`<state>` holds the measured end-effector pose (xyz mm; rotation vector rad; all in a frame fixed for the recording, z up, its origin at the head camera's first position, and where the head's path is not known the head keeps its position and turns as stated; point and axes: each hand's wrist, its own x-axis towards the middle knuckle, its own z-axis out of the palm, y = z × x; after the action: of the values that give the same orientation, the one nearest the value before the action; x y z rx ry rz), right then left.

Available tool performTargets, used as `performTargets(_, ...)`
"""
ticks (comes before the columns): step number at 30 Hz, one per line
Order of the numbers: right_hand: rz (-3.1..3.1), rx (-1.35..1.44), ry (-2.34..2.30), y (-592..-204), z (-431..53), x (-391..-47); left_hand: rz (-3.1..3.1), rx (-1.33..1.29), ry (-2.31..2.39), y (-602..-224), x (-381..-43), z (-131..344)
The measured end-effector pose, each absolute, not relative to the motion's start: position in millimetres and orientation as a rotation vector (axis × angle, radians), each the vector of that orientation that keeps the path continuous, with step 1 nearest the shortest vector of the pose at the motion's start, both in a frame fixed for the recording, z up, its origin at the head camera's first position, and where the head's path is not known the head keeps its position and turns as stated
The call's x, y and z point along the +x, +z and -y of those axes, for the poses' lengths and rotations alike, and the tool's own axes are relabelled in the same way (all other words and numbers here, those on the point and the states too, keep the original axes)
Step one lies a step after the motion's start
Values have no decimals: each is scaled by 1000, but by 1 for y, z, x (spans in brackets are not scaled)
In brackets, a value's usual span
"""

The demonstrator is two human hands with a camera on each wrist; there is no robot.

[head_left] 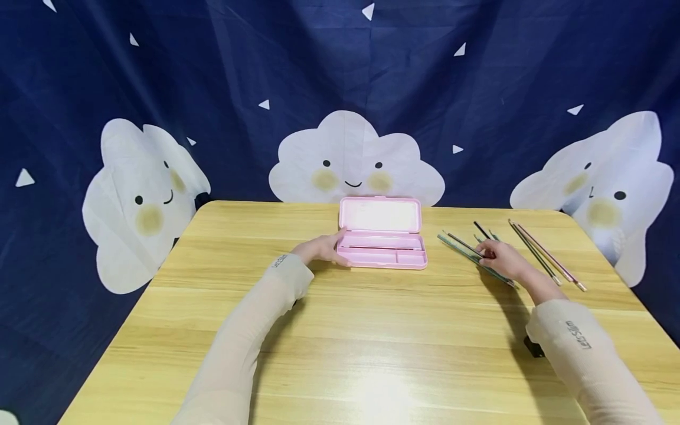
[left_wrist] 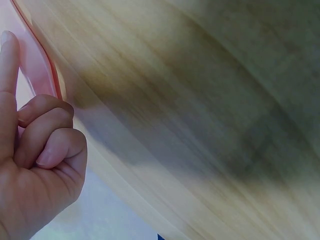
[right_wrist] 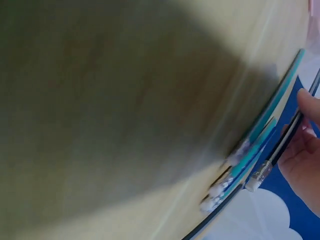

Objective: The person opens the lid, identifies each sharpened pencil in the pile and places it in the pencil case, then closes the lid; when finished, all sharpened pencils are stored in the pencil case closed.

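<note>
A pink pencil case (head_left: 411,258) lies with its lid (head_left: 379,215) raised at the back of the table; a thin pencil (head_left: 366,248) seems to lie in its long compartment. My left hand (head_left: 321,248) grips the case's left end, fingers at its side and near corner; the left wrist view shows several curled fingers by the pink edge (left_wrist: 39,65). To the right, my right hand (head_left: 503,260) pinches a dark pencil (right_wrist: 286,139) with a white eraser end, raised over the loose pile. Teal pencils (right_wrist: 275,102) lie beneath, partly hidden in the head view by that hand.
Right of my right hand lie a dark green pencil (head_left: 536,252) and a pink one (head_left: 552,256), both with erasers towards me. The wooden table (head_left: 372,330) ends at a dark blue curtain (head_left: 239,71) with white clouds.
</note>
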<state>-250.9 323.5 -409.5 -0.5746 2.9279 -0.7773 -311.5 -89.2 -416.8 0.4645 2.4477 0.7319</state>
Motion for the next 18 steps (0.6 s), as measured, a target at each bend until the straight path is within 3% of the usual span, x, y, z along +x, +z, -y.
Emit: performTargets(18,-3062,-828,-755,-409,-263,-273,-2451,452,719,-414,-310,88)
